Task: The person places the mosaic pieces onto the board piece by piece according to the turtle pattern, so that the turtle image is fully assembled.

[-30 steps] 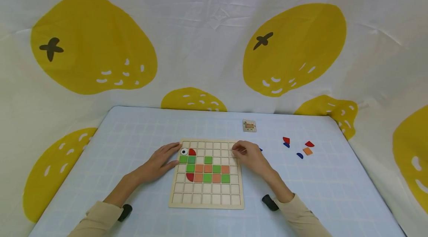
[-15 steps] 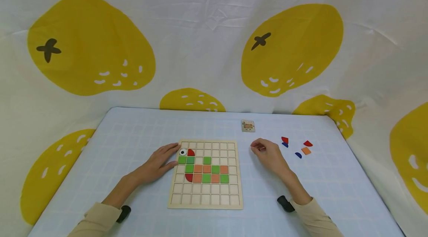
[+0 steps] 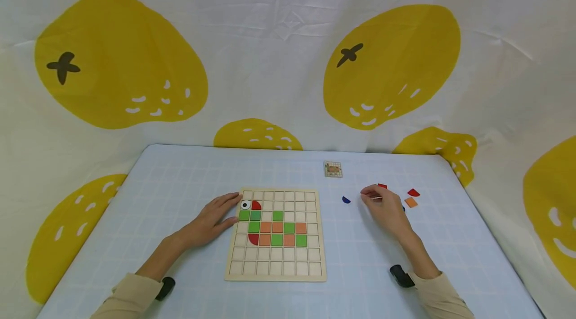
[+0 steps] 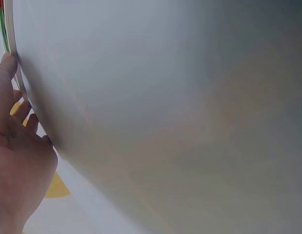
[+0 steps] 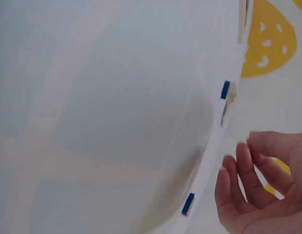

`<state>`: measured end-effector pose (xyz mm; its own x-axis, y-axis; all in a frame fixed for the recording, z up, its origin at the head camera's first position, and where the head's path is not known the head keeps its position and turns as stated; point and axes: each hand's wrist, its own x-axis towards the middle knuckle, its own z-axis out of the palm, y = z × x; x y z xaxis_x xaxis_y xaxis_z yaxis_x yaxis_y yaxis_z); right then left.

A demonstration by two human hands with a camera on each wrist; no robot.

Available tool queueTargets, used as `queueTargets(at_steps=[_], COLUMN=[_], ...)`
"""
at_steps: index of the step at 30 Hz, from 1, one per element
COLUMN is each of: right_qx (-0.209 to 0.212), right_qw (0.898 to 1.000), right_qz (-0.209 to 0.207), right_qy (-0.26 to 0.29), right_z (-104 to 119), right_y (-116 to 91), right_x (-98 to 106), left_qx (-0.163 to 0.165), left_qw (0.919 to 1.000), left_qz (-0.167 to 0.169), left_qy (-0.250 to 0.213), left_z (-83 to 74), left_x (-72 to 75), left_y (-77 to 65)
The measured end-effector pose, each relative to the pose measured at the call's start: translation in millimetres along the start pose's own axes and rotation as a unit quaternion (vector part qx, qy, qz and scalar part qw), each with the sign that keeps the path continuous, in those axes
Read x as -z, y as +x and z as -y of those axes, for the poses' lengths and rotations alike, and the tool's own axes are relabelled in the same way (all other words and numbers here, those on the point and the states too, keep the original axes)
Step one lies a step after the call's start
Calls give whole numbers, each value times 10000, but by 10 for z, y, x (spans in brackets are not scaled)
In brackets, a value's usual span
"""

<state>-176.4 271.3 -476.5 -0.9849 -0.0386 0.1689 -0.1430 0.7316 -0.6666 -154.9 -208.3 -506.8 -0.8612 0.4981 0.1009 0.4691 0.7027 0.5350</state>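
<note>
In the head view a wooden grid board lies on the table, with green, orange and red tiles and a round eye tile set in its cells. My left hand rests against the board's left edge, fingers extended; the left wrist view shows its thumb and fingers touching the rim. To the right of the board, my right hand hovers above the table near loose tiles. Its fingers are loosely bent, and the right wrist view shows nothing between them. A blue half-round tile lies left of this hand.
Behind the right hand a red tile is partly covered. Further right lie a red quarter-round tile and an orange square tile. A small picture card sits at the back. A lemon-print cloth hangs behind the table.
My right hand has moved right, from the board's upper right edge to the loose tiles, uncovering the blue half-round tile. The left hand stays at the board's left edge.
</note>
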Motion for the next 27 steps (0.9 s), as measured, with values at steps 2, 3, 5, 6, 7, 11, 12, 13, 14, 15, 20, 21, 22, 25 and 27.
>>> queueTargets(at_steps=[2,3,5,6,7,11,12,13,14,15,20,21,22,25,27], right_qx=[25,35,31,26,18,13,-32,-98,-164,-239,-740,-844,-960,-1302,-1466], right_qw=[9999,9998,9995,9994,9993,9985,9984,9982,9979,9975,9948,9942,9935,9902,9882], right_qz=[-151,-211,-306,-345,-381,-548,-565,-593,-623,-650,-627,-585,-530,-363,-294], right_qy=[-14,-22,-52,-43,-7,75,63,12,-58,-122,-302,-307,-313,-339,-329], right_z=[-47,-72,-116,-141,-159,-229,-244,-259,-278,-296,-366,-381,-396,-449,-491], right_y=[-12,-18,-30,-33,-36,-46,-47,-47,-46,-42,-35,-35,-37,-43,-48], right_x=[49,74,122,146,173,275,300,324,343,362,435,447,459,488,502], left_qx=[0,1,6,10,15,37,44,44,45,42,13,7,3,3,10], left_qw=[10000,10000,10000,10000,10000,10000,10000,10000,10000,10000,10000,10000,10000,10000,10000], left_qz=[6,5,11,12,14,29,32,35,35,33,13,13,13,13,20], left_qy=[5,1,-19,-25,-24,-13,-11,-12,-16,-17,-13,-17,-24,-33,-35], left_z=[-3,-5,-2,-1,4,26,27,29,27,23,6,4,3,-2,-4], left_x=[1,2,-1,-2,-4,-17,-17,-18,-18,-16,-6,-4,-3,0,-1], left_y=[-2,-4,-5,-7,-8,-11,-13,-12,-11,-10,-7,-6,-4,-5,-4])
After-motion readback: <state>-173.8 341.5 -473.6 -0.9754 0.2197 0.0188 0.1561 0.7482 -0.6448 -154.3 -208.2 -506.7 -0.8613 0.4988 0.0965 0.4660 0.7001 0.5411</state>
